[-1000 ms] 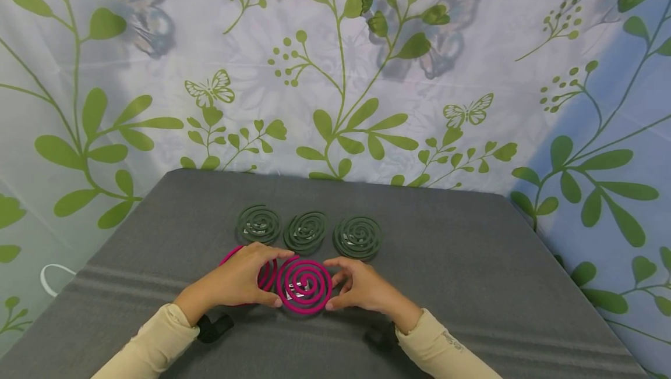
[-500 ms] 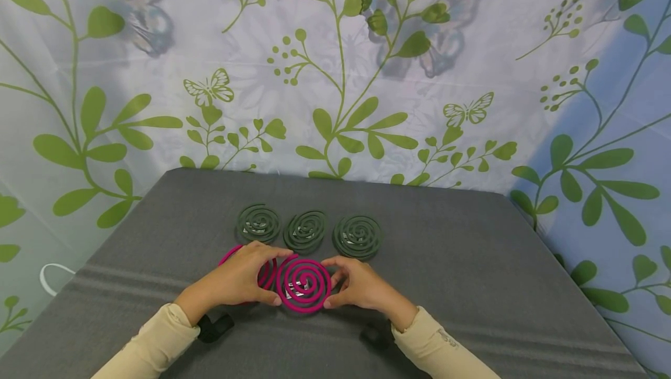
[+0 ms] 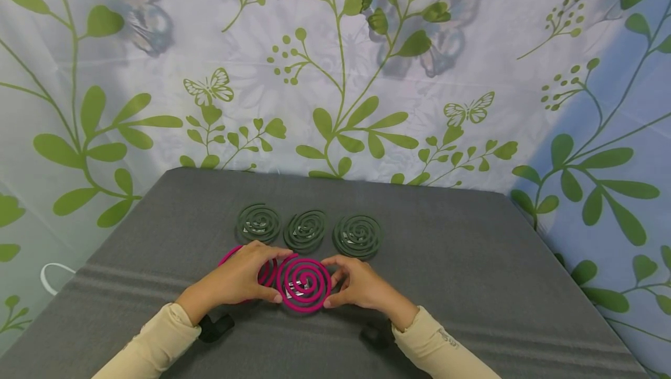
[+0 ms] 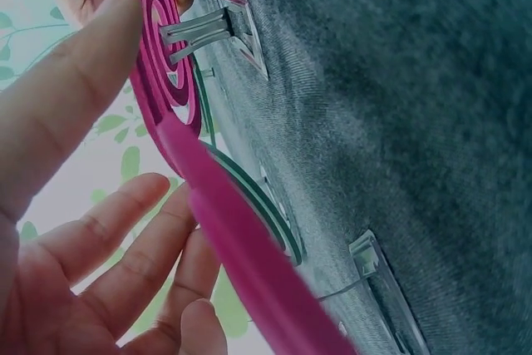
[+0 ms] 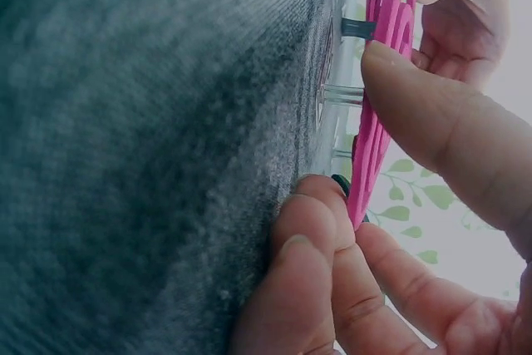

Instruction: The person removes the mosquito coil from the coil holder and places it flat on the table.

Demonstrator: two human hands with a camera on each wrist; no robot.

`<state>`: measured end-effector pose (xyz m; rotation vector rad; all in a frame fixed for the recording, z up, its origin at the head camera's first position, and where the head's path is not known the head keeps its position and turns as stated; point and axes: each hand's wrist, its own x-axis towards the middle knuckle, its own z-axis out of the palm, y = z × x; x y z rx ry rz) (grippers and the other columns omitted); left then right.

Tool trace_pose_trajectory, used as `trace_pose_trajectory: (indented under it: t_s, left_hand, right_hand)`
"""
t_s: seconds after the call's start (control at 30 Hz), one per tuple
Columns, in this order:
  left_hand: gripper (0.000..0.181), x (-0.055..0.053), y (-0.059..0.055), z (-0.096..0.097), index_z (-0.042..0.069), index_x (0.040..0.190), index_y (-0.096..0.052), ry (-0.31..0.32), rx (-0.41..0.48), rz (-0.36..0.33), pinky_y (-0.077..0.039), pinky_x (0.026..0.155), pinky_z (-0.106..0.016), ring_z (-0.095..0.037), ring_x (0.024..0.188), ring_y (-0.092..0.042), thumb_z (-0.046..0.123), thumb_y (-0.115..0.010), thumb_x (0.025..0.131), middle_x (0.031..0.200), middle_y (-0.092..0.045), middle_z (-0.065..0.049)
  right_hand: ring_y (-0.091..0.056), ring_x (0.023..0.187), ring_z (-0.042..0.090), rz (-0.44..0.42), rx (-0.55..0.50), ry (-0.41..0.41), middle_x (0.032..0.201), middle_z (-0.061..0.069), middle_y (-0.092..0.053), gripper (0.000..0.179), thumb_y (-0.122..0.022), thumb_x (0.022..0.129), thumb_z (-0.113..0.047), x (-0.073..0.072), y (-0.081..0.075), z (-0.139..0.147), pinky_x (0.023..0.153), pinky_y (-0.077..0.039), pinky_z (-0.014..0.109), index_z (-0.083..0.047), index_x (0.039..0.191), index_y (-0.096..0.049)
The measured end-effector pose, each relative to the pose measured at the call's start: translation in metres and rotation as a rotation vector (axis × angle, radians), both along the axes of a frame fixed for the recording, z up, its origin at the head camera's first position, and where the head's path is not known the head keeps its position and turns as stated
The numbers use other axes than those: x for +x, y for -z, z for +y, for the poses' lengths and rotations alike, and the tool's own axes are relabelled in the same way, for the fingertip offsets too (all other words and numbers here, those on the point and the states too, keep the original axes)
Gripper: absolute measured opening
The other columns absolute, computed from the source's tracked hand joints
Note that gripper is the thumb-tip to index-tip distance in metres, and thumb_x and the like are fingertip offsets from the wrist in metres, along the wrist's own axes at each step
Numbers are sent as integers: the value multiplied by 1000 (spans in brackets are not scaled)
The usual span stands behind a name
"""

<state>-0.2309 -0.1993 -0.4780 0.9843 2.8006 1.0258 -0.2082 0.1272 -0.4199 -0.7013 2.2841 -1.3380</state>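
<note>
A pink mosquito coil (image 3: pixel 304 281) lies flat on a small metal stand (image 4: pixel 199 32), slightly above the cloth. My left hand (image 3: pixel 238 277) holds its left rim, thumb at the lower edge and index finger at the top. From the other side my right hand (image 3: pixel 364 286) grips the right rim between thumb and fingers. Beneath the left hand a second pink coil (image 3: pixel 269 275) is partly hidden. Behind them, three dark green mosquito coils, the left one (image 3: pixel 258 224), the middle one (image 3: pixel 306 231) and the right one (image 3: pixel 358 236), form a row on similar stands.
Grey cloth (image 3: pixel 456 274) covers the table. A curtain (image 3: pixel 293 105) with green leaves and butterflies hangs behind it. At the left edge a white loop (image 3: pixel 48 280) shows. Dark wrist-worn gear (image 3: pixel 215 328) sits under the left wrist.
My right hand has shifted very slightly left against the pink coil's rim. The left hand and the other coils have stayed in place.
</note>
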Motion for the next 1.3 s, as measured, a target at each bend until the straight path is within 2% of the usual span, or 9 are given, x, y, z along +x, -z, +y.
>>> trace_pose_trajectory:
  t_s: [0.1, 0.13, 0.23, 0.3, 0.43, 0.5, 0.73, 1.03, 1.3]
  left_hand:
    - [85, 15, -28, 9, 27, 151, -65, 5, -14, -3, -52, 98, -50, -22, 121, -58, 55, -96, 77, 134, -70, 11]
    - [85, 16, -30, 10, 26, 151, -65, 2, -13, 7, -52, 97, -49, -21, 121, -58, 53, -97, 77, 134, -70, 10]
    - [83, 26, -53, 16, 19, 150, -65, -5, -18, -50, -51, 98, -50, -22, 119, -58, 43, -99, 78, 134, -69, 5]
    - [82, 30, -61, 19, 17, 150, -65, -3, -7, -66, -52, 97, -47, -20, 118, -58, 40, -99, 79, 134, -70, 4]
    - [77, 42, -87, 25, 9, 150, -65, 7, 7, -79, -53, 94, -46, -25, 115, -60, 32, -97, 83, 133, -71, -4]
    - [77, 44, -89, 26, 8, 150, -64, -8, 18, -81, -53, 96, -48, -28, 118, -60, 30, -97, 84, 136, -70, -5]
    - [80, 45, -88, 27, 4, 149, -63, -39, 100, -50, -48, 105, -66, -42, 134, -57, 32, -97, 83, 146, -67, -11]
    - [79, 47, -88, 29, 4, 152, -60, -13, 160, -80, -52, 102, -61, -37, 124, -64, 34, -95, 87, 135, -70, -8]
    - [80, 52, -88, 39, 1, 156, -54, 7, 224, -139, -55, 93, -44, -29, 116, -67, 31, -90, 92, 123, -73, -1]
  right_hand:
    - [-63, 62, 12, -18, -34, -14, 95, 4, -70, 74, -97, 80, -8, -11, 22, 6, 61, -54, 29, -2, 146, -62]
    - [-64, 62, 14, -25, -45, -17, 96, 3, -71, 75, -98, 79, -11, -17, 32, 9, 61, -55, 30, -7, 146, -63]
    - [-66, 62, 16, -34, -68, -14, 98, 1, -72, 79, -102, 76, -20, -34, 63, 16, 59, -56, 33, -20, 146, -65]
    - [-67, 63, 18, -55, -75, 2, 98, 3, -72, 78, -102, 76, -17, -31, 54, 15, 60, -57, 34, -18, 146, -66]
    - [-67, 66, 15, -70, -107, 13, 98, 6, -68, 75, -93, 82, 0, -8, 9, 8, 62, -56, 28, 2, 148, -59]
    - [-66, 68, 15, -66, -126, 16, 98, 7, -68, 74, -90, 82, 5, -1, -4, 7, 64, -55, 26, 7, 149, -57]
    - [-66, 75, 16, -47, -215, 3, 101, 6, -68, 73, -88, 84, 4, 0, -5, 13, 69, -57, 27, 10, 149, -55]
    - [-68, 78, 15, -10, -238, 12, 102, 4, -69, 75, -90, 85, 1, -1, -7, 21, 74, -58, 29, 6, 151, -55]
    - [-67, 79, 11, -24, -323, -22, 103, 4, -71, 78, -90, 87, -3, -1, -5, 33, 71, -58, 28, 9, 154, -51]
